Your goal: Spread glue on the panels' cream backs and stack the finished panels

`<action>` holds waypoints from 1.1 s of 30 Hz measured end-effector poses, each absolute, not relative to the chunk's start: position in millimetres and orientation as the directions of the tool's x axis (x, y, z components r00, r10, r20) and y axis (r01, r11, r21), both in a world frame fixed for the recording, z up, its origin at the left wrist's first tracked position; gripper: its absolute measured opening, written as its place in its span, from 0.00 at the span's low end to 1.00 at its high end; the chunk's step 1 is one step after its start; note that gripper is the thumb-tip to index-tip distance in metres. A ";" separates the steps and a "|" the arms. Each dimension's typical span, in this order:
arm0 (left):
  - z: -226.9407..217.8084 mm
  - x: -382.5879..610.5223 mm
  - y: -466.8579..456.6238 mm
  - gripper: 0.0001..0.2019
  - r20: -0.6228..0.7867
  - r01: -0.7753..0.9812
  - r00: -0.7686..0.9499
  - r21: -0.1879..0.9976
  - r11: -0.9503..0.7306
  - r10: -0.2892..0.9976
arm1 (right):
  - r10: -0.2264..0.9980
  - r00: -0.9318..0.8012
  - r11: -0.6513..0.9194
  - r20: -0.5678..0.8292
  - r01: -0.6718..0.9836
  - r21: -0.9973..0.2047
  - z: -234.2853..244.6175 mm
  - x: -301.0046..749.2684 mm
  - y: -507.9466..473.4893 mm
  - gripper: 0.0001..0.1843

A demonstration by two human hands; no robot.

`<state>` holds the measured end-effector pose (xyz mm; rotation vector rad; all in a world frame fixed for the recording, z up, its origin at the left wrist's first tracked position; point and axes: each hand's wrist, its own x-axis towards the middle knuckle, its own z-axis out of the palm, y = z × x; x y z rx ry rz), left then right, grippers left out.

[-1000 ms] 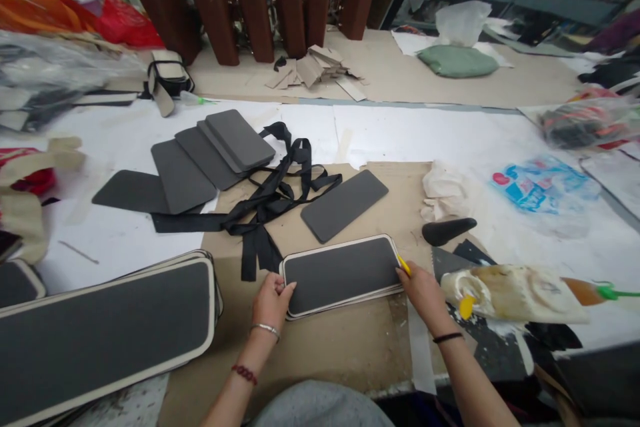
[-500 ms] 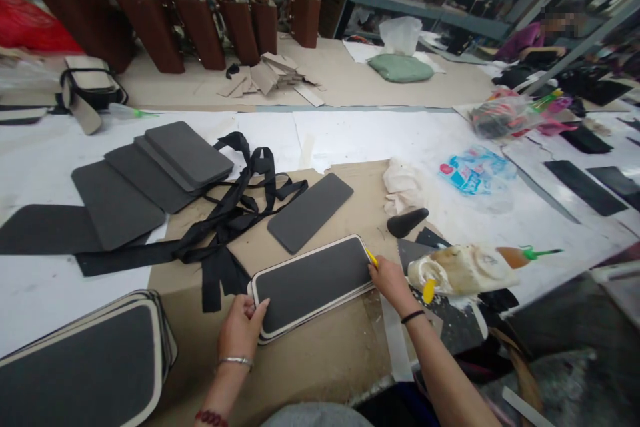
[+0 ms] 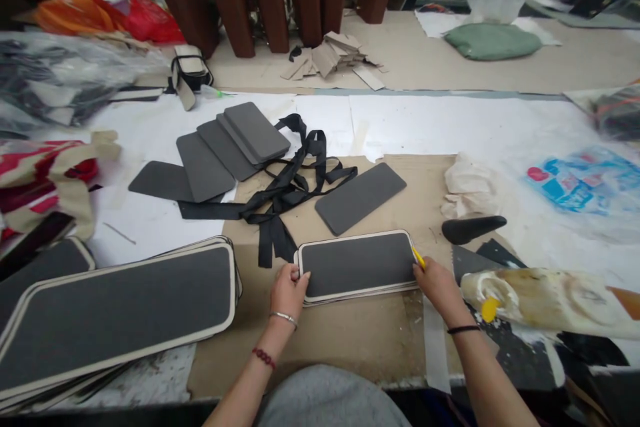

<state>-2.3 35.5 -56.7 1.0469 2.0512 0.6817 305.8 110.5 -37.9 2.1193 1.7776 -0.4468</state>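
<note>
A dark grey panel with a cream rim (image 3: 358, 265) lies flat on the brown cardboard sheet (image 3: 350, 333) in front of me, on top of similar panels. My left hand (image 3: 289, 290) grips its left end, thumb on top. My right hand (image 3: 437, 283) rests at the panel's right end with a small yellow tool (image 3: 418, 257) sticking out of the fist toward the panel's corner. A plain grey foam pad (image 3: 360, 197) lies just beyond the panel.
A stack of larger rimmed panels (image 3: 115, 310) lies at the near left. Black straps (image 3: 287, 190) and several grey pads (image 3: 225, 147) sit behind. A smeared glue bottle (image 3: 545, 293) and a black tool (image 3: 473, 228) are at the right. Brown bags (image 3: 280, 7) line the far side.
The view swung right and then back left. Both hands stayed on the ends of the rimmed panel, which now lies squarer to me.
</note>
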 end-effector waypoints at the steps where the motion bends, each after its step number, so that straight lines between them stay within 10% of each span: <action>1: -57.1 -1.9 35.2 0.10 -0.360 0.442 -0.412 0.724 0.529 0.837 | 0.882 0.169 -0.158 -0.440 0.986 0.062 -37.8 305.5 110.1 0.11; 33: -61.9 -20.5 45.2 0.23 -0.544 0.130 -0.369 0.772 0.622 0.753 | 0.897 0.194 -0.243 -0.396 0.967 -0.078 -23.0 304.8 105.2 0.09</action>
